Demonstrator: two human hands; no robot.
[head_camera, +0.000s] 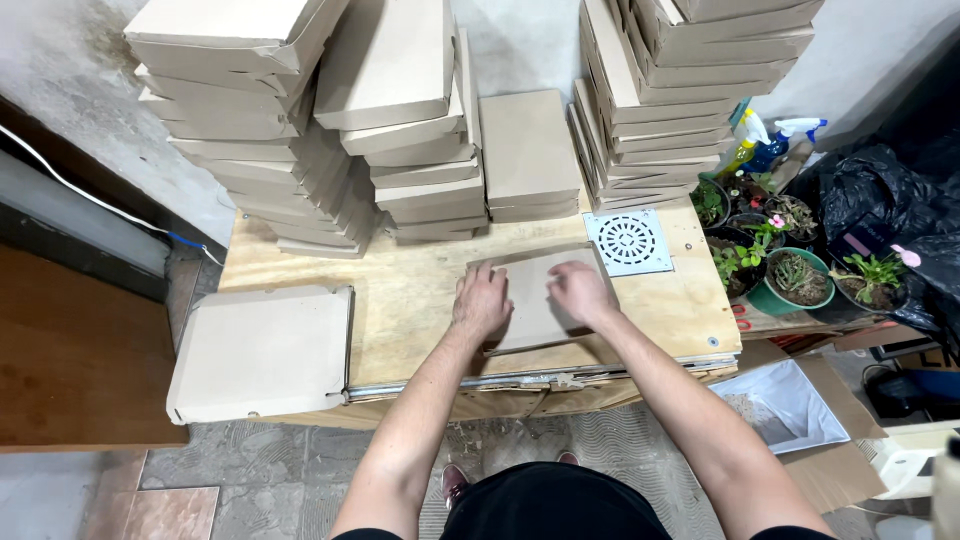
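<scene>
**Two hands flat on one cardboard sheet at mid-desk**

Here, both hands press on a single flat cardboard piece (540, 300) lying at the centre of the frame on the wooden desk (410, 300). The left hand (482, 298) rests on the sheet's left edge, fingers together and laid flat, clamped on nothing. The right hand (582, 290) lies on the sheet's upper right part, fingers likewise flat and slightly curled over the surface.

One folded box (262, 350) sits at the lower left of the frame, overhanging the desk's left and front edges. At the top of the frame stand four stacks of folded boxes: a tall one at upper left (250, 120), a second beside it (410, 120), a low one in the middle (530, 155) and a tall one at upper right (680, 90). One white round-patterned grate (628, 241) lies just right of the sheet.

Bare desk lies between the single box and the hands. At right, several potted plants (795, 275) and two spray bottles (770, 140) crowd the desk's edge.
</scene>
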